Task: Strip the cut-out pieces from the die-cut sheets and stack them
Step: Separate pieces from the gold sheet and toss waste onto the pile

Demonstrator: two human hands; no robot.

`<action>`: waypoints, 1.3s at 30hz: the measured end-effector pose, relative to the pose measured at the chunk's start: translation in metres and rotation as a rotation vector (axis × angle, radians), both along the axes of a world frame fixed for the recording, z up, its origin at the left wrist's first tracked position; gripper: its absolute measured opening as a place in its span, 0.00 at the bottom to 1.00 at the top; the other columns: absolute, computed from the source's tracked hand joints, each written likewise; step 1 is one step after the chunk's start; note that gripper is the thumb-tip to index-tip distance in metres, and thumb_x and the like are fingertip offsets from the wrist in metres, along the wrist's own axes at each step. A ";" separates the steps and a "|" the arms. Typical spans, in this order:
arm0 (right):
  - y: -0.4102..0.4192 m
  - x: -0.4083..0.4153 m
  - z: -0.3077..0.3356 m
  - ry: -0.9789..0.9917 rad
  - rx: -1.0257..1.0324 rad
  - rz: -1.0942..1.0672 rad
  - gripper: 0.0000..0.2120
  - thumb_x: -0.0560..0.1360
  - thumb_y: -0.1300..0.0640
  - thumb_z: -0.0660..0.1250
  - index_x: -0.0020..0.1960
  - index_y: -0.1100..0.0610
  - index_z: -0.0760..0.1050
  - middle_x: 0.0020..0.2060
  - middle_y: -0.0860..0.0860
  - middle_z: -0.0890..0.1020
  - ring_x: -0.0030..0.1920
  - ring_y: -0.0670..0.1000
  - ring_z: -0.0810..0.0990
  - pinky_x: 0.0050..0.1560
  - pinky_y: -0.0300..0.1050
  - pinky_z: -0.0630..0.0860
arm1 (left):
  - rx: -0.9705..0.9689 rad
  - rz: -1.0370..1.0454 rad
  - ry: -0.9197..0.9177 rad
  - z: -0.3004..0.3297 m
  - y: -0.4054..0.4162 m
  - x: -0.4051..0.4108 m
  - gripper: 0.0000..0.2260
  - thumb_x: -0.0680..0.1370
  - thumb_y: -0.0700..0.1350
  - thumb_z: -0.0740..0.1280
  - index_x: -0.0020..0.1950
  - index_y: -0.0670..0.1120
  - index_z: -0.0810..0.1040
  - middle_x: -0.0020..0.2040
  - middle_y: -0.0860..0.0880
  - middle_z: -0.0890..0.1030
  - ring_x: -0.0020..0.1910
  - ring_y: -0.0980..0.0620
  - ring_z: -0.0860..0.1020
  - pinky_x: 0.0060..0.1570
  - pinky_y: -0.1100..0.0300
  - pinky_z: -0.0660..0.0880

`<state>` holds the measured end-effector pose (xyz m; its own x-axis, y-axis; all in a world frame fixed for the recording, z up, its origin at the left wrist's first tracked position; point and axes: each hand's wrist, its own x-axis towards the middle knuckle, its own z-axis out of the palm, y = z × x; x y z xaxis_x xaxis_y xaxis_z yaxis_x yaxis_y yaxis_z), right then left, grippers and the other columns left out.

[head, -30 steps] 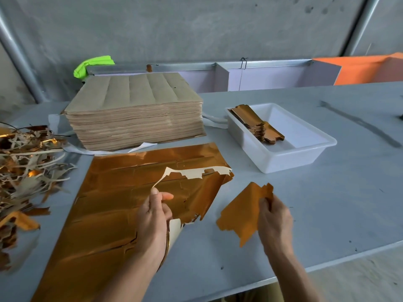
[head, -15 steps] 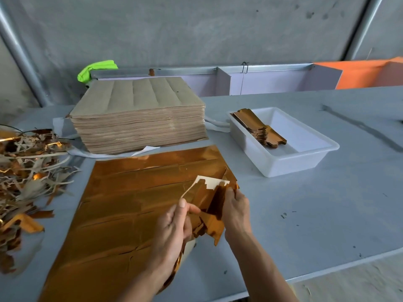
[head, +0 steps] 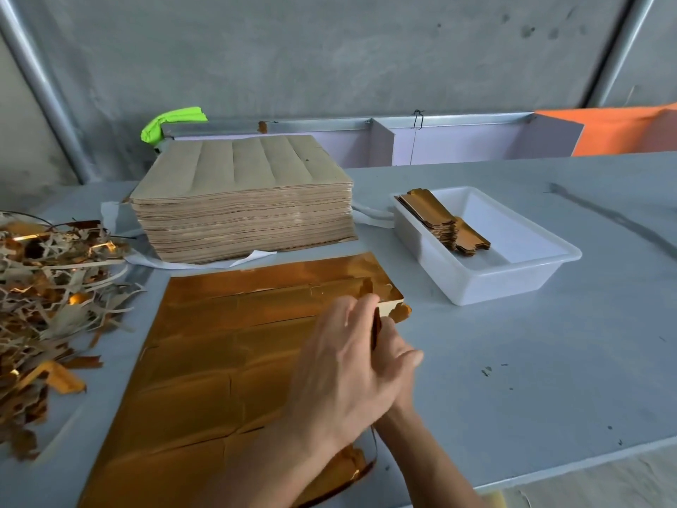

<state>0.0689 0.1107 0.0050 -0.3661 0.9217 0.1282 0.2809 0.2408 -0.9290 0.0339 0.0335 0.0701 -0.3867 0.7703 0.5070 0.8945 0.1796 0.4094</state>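
Both hands meet at the gold sheet's (head: 234, 361) right edge: the left hand (head: 340, 372) lies flat over the right hand (head: 397, 361), whose grip I cannot tell (mostly hidden), probably squaring a freed piece (head: 397, 311)

The tray (head: 542, 267) of stacked pieces (head: 445, 223) sits near on the counter (head: 531, 379), handy for stacking, scraps (head: 47, 298) far left

At lower centre both hands, the left hand (head: 344, 364) over the right hand (head: 397, 355), met at the gold die-cut sheet's (head: 227, 346) torn right edge on the grey worktop (head: 531, 361).
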 end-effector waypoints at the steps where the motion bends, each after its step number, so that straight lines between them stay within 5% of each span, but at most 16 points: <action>1: -0.003 0.000 -0.001 0.008 0.003 0.012 0.04 0.74 0.61 0.63 0.42 0.60 0.69 0.31 0.51 0.71 0.32 0.49 0.67 0.32 0.45 0.68 | -0.073 0.045 0.059 0.003 0.010 0.000 0.32 0.72 0.69 0.53 0.70 0.51 0.61 0.60 0.52 0.69 0.53 0.56 0.72 0.47 0.66 0.71; 4: -0.004 0.001 0.000 0.059 -0.069 0.010 0.09 0.75 0.63 0.58 0.36 0.58 0.67 0.28 0.51 0.71 0.30 0.50 0.67 0.31 0.46 0.68 | -0.312 0.174 0.077 0.005 0.038 -0.010 0.24 0.74 0.65 0.61 0.58 0.48 0.68 0.52 0.49 0.75 0.45 0.52 0.73 0.39 0.63 0.66; 6: 0.000 0.004 0.000 -0.085 0.016 0.004 0.15 0.75 0.67 0.58 0.32 0.54 0.63 0.25 0.47 0.69 0.26 0.46 0.65 0.26 0.33 0.64 | -0.378 0.128 -0.067 0.004 0.049 -0.023 0.22 0.74 0.64 0.64 0.46 0.44 0.74 0.42 0.48 0.78 0.38 0.50 0.74 0.33 0.59 0.64; 9: 0.007 0.013 -0.003 -0.162 0.003 -0.017 0.13 0.71 0.69 0.62 0.34 0.53 0.65 0.26 0.47 0.69 0.26 0.44 0.65 0.25 0.33 0.63 | -0.362 -0.024 -0.380 -0.003 0.050 -0.043 0.16 0.75 0.56 0.67 0.41 0.43 0.80 0.35 0.49 0.78 0.31 0.53 0.73 0.29 0.63 0.65; 12: 0.012 0.022 -0.007 -0.171 -0.157 -0.014 0.10 0.68 0.68 0.64 0.33 0.55 0.68 0.27 0.50 0.71 0.28 0.47 0.68 0.24 0.33 0.62 | 0.013 0.115 -0.771 -0.006 0.048 -0.069 0.11 0.77 0.52 0.67 0.38 0.47 0.78 0.30 0.52 0.73 0.28 0.55 0.67 0.27 0.63 0.62; 15: 0.011 0.029 -0.004 -0.029 -0.340 -0.033 0.10 0.68 0.68 0.64 0.35 0.54 0.74 0.30 0.52 0.77 0.31 0.51 0.74 0.31 0.41 0.73 | 0.428 0.394 -1.036 -0.014 0.047 -0.096 0.09 0.78 0.45 0.65 0.39 0.45 0.75 0.32 0.49 0.71 0.29 0.53 0.66 0.28 0.60 0.63; 18: 0.014 0.032 -0.001 0.110 -0.541 -0.036 0.11 0.70 0.71 0.64 0.39 0.56 0.76 0.33 0.55 0.79 0.36 0.54 0.78 0.39 0.49 0.77 | 0.412 0.496 -1.044 -0.034 0.043 -0.097 0.08 0.79 0.44 0.64 0.40 0.46 0.75 0.35 0.49 0.75 0.30 0.54 0.72 0.29 0.61 0.72; 21: 0.011 0.031 0.005 0.175 -0.623 0.027 0.09 0.69 0.74 0.62 0.41 0.62 0.73 0.34 0.58 0.76 0.35 0.56 0.74 0.37 0.55 0.76 | 0.213 0.343 -1.046 -0.059 0.045 -0.078 0.05 0.78 0.44 0.65 0.42 0.46 0.76 0.38 0.49 0.78 0.35 0.53 0.77 0.36 0.61 0.75; 24: 0.008 0.029 0.008 0.185 -0.632 0.025 0.11 0.69 0.75 0.61 0.37 0.61 0.72 0.26 0.54 0.73 0.26 0.52 0.71 0.25 0.44 0.70 | 0.027 0.147 -0.847 -0.076 0.046 -0.060 0.07 0.78 0.43 0.66 0.40 0.47 0.76 0.36 0.52 0.77 0.35 0.54 0.73 0.33 0.67 0.68; 29: 0.015 0.018 0.012 0.225 -0.590 -0.133 0.11 0.78 0.62 0.61 0.36 0.58 0.70 0.27 0.53 0.70 0.29 0.51 0.69 0.29 0.51 0.72 | 0.001 0.091 -0.712 -0.088 0.043 -0.062 0.07 0.78 0.40 0.64 0.42 0.40 0.78 0.40 0.53 0.78 0.36 0.58 0.75 0.33 0.71 0.71; 34: 0.026 0.033 0.011 0.275 -0.635 -0.259 0.11 0.79 0.61 0.62 0.37 0.59 0.71 0.33 0.54 0.74 0.34 0.51 0.73 0.36 0.47 0.73 | 0.270 0.264 -1.142 -0.088 0.045 -0.071 0.08 0.81 0.38 0.59 0.42 0.40 0.72 0.40 0.46 0.80 0.40 0.50 0.82 0.38 0.63 0.79; 37: 0.034 0.049 0.012 0.289 -0.657 -0.327 0.11 0.78 0.60 0.63 0.37 0.57 0.70 0.35 0.53 0.73 0.36 0.51 0.72 0.45 0.56 0.75 | 0.317 0.339 -1.154 -0.090 0.050 -0.072 0.08 0.81 0.40 0.58 0.42 0.43 0.70 0.39 0.48 0.79 0.37 0.53 0.82 0.32 0.66 0.79; 39: 0.039 0.059 0.013 0.307 -0.651 -0.362 0.10 0.78 0.61 0.63 0.38 0.57 0.70 0.36 0.53 0.75 0.36 0.51 0.73 0.40 0.51 0.74 | 0.325 0.353 -1.160 -0.092 0.051 -0.072 0.08 0.81 0.40 0.58 0.42 0.43 0.69 0.40 0.50 0.78 0.36 0.54 0.82 0.31 0.67 0.78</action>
